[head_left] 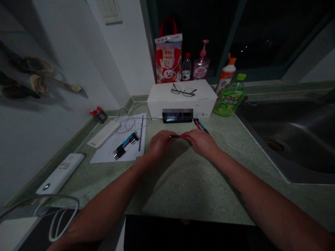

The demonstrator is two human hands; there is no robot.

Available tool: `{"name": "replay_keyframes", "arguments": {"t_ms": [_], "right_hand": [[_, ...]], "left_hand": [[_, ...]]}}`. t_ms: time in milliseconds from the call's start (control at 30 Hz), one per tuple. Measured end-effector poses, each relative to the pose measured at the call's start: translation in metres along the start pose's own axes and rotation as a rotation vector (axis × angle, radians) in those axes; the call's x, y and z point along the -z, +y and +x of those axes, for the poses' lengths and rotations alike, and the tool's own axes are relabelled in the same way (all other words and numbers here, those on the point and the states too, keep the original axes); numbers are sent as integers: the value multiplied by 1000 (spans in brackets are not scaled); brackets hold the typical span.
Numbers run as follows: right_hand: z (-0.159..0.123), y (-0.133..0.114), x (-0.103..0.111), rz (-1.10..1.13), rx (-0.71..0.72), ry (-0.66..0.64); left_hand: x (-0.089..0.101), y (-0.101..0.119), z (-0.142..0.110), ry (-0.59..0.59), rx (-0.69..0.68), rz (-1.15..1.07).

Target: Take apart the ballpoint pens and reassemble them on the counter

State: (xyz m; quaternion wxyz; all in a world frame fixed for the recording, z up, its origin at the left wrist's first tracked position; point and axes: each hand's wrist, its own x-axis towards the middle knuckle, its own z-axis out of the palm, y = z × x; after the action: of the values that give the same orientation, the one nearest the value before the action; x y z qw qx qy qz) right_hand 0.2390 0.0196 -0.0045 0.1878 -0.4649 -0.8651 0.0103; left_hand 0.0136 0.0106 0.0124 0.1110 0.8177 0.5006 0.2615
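Pinching red pen (179,136) — left hand (159,144), right hand (202,143)

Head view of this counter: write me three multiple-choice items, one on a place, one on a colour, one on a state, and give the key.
1. Where do the eyeglasses lie?
A. on the white box
B. in the sink
C. on the power bank

2. What colour shows on the pen between the left hand and the right hand?
A. green
B. red
C. white

3. How does the paper under the pen bundle lie?
A. flat on the counter
B. crumpled into a ball
C. rolled into a tube

1. A: they rest on the box's top.
2. B: a red barrel shows between the hands.
3. A: the sheet lies spread out.
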Motion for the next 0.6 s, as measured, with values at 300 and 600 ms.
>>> {"name": "replay_keyframes", "arguments": {"t_ms": [300, 600], "right_hand": [[4, 0, 2, 51, -1, 0], [0, -21, 4, 37, 31, -67]], "left_hand": [[5, 1, 0, -58, 290, -216], [-4, 3, -3, -94, 275, -145]]}}
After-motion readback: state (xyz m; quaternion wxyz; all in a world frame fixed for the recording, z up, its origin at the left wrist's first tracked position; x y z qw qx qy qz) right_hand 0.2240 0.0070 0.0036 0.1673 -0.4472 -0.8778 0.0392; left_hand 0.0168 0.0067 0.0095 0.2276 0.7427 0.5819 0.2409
